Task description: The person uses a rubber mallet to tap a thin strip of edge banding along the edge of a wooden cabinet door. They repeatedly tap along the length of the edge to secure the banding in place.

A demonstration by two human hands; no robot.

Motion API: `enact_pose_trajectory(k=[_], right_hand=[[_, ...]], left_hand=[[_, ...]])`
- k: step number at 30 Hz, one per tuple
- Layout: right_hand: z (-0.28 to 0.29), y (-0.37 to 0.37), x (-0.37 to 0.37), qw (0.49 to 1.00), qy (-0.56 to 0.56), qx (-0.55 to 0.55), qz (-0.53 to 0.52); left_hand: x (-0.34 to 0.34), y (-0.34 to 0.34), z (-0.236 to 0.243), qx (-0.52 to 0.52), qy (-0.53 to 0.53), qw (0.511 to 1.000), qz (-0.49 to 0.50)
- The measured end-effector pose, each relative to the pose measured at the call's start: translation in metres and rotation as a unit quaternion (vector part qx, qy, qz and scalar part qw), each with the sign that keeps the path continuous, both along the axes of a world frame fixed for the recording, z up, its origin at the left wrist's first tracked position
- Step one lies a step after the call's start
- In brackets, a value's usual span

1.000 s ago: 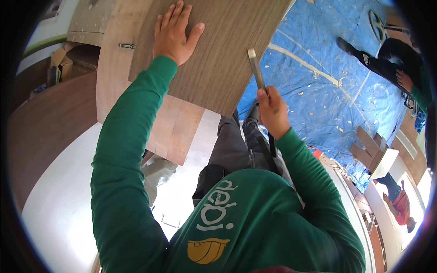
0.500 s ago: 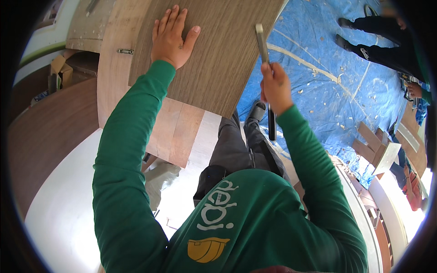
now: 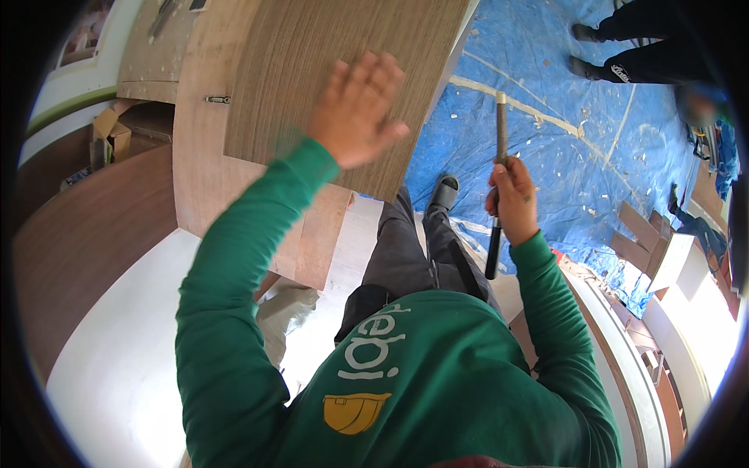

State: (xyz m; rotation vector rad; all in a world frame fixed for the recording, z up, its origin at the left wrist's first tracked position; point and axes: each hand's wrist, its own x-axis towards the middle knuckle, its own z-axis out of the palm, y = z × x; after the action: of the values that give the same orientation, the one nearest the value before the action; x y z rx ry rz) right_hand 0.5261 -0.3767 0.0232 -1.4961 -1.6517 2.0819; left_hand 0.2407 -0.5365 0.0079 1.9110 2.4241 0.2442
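Observation:
A brown wood-grain board (image 3: 335, 47) lies over a paler panel at the upper middle. Across its near part is my left hand (image 3: 355, 109), fingers stretched and thumb apart, blurred by motion; whether the palm touches the board I cannot tell. Off the board's right edge, my right hand (image 3: 515, 199) is closed around the middle of a long slim bar-shaped tool (image 3: 501, 129). Its upper part is brownish with a pale tip, and its lower end is black. The tool stands nearly in line with my right forearm; its exact kind is unclear.
A pale wooden panel (image 3: 204, 148) with a small metal piece (image 3: 218, 100) on it extends left. Blue sheeting (image 3: 546, 47) with scattered scraps covers the floor at right. Another person's dark-trousered legs (image 3: 640, 58) show at upper right; cut boards (image 3: 644, 234) lie below.
My left hand has moved right and nearer across the board. My right hand, with the slim tool, has moved right and nearer, farther from the board's edge; the tool is more upright in the picture.

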Motion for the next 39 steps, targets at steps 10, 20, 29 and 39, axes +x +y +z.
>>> enact_pose_trajectory(k=[10,20,29,39], right_hand=[[-0.014,-0.020,-0.010,0.963,0.074,0.213,0.145],[-0.026,-0.061,-0.048,0.914,0.127,0.302,0.239],[-0.025,-0.069,-0.036,0.910,0.138,0.317,0.228],[-0.026,-0.065,-0.050,0.924,0.102,0.306,0.207]], left_hand=[[0.077,-0.015,0.018,0.048,-0.252,0.951,-0.171],[-0.055,-0.039,-0.009,0.130,-0.021,0.976,0.174],[-0.055,-0.040,-0.011,0.105,-0.002,0.974,0.199],[-0.057,-0.041,-0.014,0.096,0.008,0.976,0.197]])
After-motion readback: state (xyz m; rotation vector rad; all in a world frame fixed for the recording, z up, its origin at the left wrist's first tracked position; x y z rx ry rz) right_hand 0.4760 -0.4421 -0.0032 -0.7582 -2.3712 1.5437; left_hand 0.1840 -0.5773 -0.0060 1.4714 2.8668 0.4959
